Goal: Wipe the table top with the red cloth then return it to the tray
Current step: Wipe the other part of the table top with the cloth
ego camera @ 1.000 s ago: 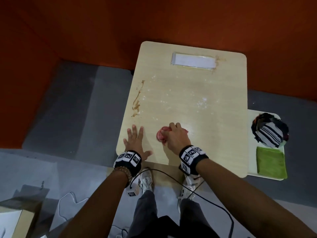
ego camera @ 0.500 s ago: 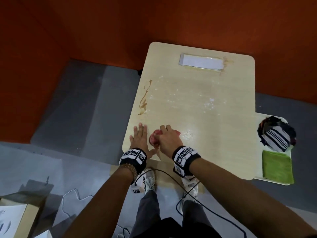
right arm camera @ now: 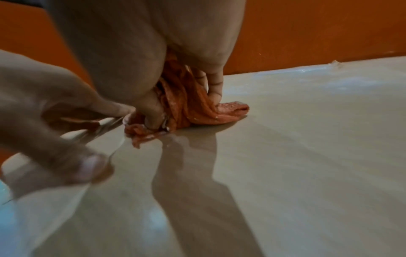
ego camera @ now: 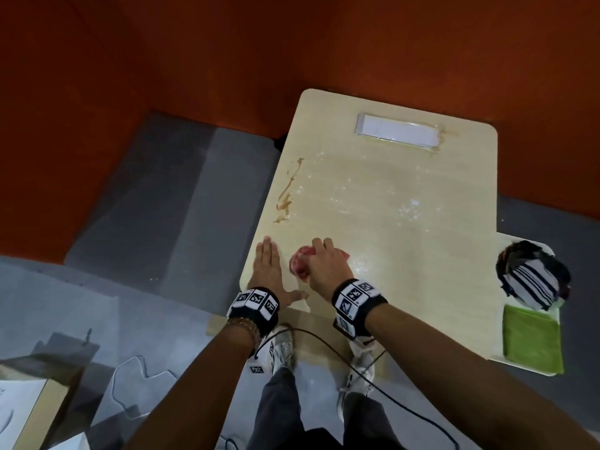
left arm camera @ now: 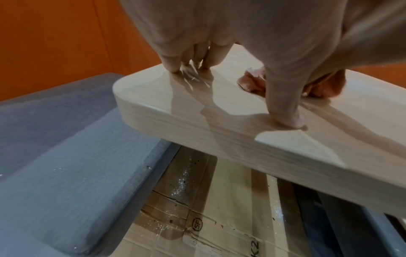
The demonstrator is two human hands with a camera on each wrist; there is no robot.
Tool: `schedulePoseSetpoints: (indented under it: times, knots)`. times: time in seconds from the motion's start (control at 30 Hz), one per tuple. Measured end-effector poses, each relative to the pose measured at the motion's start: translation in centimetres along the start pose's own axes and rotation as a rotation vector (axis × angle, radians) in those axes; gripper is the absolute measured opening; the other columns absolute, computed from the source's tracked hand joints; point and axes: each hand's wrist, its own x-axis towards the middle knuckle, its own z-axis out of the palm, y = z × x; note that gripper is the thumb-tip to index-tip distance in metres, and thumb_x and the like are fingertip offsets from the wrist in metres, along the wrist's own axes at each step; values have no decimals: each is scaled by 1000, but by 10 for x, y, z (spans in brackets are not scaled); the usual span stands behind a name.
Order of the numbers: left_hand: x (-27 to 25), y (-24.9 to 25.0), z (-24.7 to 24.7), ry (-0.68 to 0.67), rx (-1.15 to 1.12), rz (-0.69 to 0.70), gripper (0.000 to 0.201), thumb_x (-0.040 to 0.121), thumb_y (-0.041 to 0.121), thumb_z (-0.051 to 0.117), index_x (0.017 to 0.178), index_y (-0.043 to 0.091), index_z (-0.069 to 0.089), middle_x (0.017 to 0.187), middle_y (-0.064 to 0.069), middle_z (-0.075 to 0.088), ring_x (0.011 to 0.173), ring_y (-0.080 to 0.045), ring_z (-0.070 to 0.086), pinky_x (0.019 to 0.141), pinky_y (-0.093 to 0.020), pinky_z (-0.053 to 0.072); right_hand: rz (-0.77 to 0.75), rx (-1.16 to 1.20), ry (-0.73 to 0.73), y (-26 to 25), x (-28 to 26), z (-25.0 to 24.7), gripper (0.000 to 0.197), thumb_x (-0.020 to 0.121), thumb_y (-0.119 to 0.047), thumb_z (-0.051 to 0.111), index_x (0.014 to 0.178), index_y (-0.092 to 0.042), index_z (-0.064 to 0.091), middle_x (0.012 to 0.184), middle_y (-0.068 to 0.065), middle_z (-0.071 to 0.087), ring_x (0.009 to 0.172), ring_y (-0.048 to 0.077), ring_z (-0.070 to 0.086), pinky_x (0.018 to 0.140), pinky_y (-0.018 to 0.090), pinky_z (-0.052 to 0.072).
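Observation:
The red cloth (ego camera: 300, 262) is bunched up on the pale wooden table top (ego camera: 406, 222) near its front left corner. My right hand (ego camera: 326, 264) grips the cloth (right arm camera: 189, 107) and presses it onto the wood, fingers curled round it. My left hand (ego camera: 268, 271) lies flat on the table just left of the cloth, fingers straight, thumb spread toward it. In the left wrist view the left fingertips (left arm camera: 173, 67) press the surface and the cloth (left arm camera: 252, 81) shows beyond the thumb. The white tray (ego camera: 519, 365) sits at the table's right edge.
A brown smear (ego camera: 285, 193) runs along the table's left edge, with white specks (ego camera: 409, 206) mid-table. A white rectangular block (ego camera: 397, 129) lies at the far end. The tray holds a green cloth (ego camera: 531, 339) and a striped cloth bundle (ego camera: 532, 277). Orange walls stand behind.
The right hand has slid the cloth leftward, close to the left hand. The left hand's fingers have drawn together on the table. The head view has shifted so the table sits further right.

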Motion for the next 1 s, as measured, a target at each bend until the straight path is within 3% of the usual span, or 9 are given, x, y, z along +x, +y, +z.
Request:
schedulePoseSetpoints:
  times: [0.17, 0.27, 0.5, 0.63, 0.8, 1.0]
  knots:
    - [-1, -5, 0, -5, 49, 10, 133, 68, 72, 62, 147, 2, -18, 155, -12, -27, 145, -29, -21, 121, -40, -2, 37, 38, 96, -8, 63, -30, 33, 87, -34, 59, 114, -16, 66, 123, 11, 50, 116, 33, 43, 88, 46, 48]
    - [-1, -6, 3, -6, 54, 17, 132, 68, 73, 60, 148, 3, -19, 155, -11, -29, 145, -29, -22, 121, -40, -3, 85, 83, 85, -10, 93, -50, 34, 87, -28, 60, 118, -14, 64, 127, 11, 49, 121, 34, 41, 90, 46, 48]
    - [2, -4, -3, -38, 80, 18, 137, 65, 77, 60, 147, 3, -22, 154, -12, -31, 144, -29, -24, 121, -41, -3, 32, 31, 45, -16, 44, -23, 30, 84, -20, 60, 113, -18, 66, 124, 12, 48, 116, 33, 41, 92, 46, 46]
    - [7, -6, -7, -53, 82, 23, 141, 62, 77, 62, 146, 4, -24, 153, -11, -32, 144, -29, -24, 121, -40, -4, 26, 21, 77, -15, 64, -29, 28, 88, -32, 61, 111, -16, 68, 125, 12, 49, 118, 34, 42, 91, 46, 47]
    - [4, -9, -8, -51, 59, 48, 140, 63, 75, 64, 146, 6, -25, 152, -8, -36, 143, -26, -27, 121, -40, -5, 116, 71, 108, -14, 119, -58, 33, 89, -24, 58, 119, -9, 63, 129, 13, 47, 122, 35, 40, 91, 47, 45]
    - [3, -3, -14, -60, 39, 40, 136, 67, 63, 69, 146, 5, -24, 155, -11, -28, 144, -27, -23, 122, -41, -3, 62, 71, 71, -29, 73, -33, 30, 86, -13, 55, 115, -14, 63, 126, 11, 47, 120, 33, 40, 91, 46, 46]
